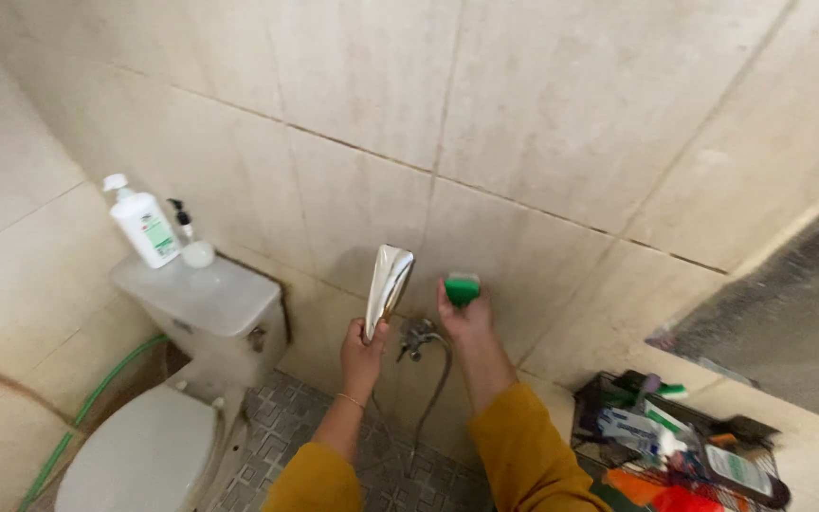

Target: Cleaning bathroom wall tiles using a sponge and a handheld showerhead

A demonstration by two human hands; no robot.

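From the head camera I look down at a tiled bathroom corner. My left hand (362,356) is closed around the handle of a shiny chrome shower head (388,287), holding it upright with its flat oval face turned toward the beige tiled wall (561,114). A thin metal hose (433,398) hangs down from the small chrome wall tap (417,337) that sits between my two wrists. My right hand (464,318) grips a green rectangular scrubbing sponge (463,287) in its fingertips and presses it flat against the wall, just right of the shower head. Both my forearms wear mustard-yellow sleeves (523,455), and a thin bracelet (351,401) circles my left wrist.

To the left stands a white ceramic toilet (144,446) with its lid down. On its cistern lid (203,296) stand a white pump bottle with a green label (145,226) and, just beside it, a smaller clear pump bottle (191,242). A green hose (87,408) runs down the left wall beside the toilet. At the near right, a black wire basket (609,393) holds assorted tubes and packets. The floor (286,417) is grey patterned tile.
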